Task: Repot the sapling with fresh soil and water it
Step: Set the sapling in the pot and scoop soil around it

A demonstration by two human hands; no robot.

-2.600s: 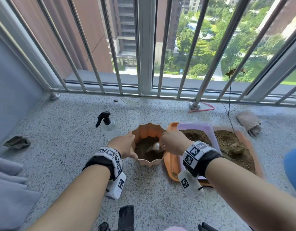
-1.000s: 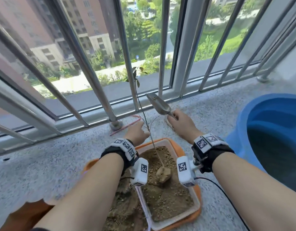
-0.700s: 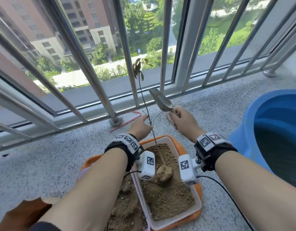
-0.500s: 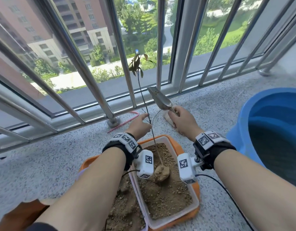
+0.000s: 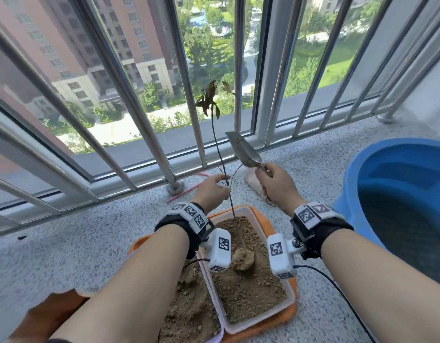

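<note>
The sapling (image 5: pixel 222 169) stood in a clear plastic tray of soil (image 5: pixel 284 297), its clod of root and earth (image 5: pixel 243 259) resting on the loose brown surface and its thin dark stem rising, slightly bowed, toward the balcony railing (image 5: pixel 139 125), with a few drooping brownish leaves at the top. The left hand (image 5: pixel 212 193) was at the stem about a third of the way up, fingers (image 5: pixel 217 178) curled round it in a light pinch with the thumb side against the stem near a small side branch. The right hand (image 5: pixel 278 185) gripped the handle of a small metal trowel (image 5: pixel 243 151), fingers wrapped tight, blade raised and pointing up and away, just beside the stem but apart from it. An orange tray (image 5: pixel 287 315) lay under the clear one, and a blue tub (image 5: pixel 397 194) stood on the floor to the right. The scalloped rim of a terracotta-coloured pot (image 5: pixel 63 297) showed at the lower left, near the tray. The stem looked whippy and easily snapped, the whole plant very light except for the clod, which seemed crumbly and likely to shed earth if jolted. The safer hold would probably be low on the stem, close to the clod, with the trowel or the other hand supporting the clod from beneath during the lift toward the pot.
</note>
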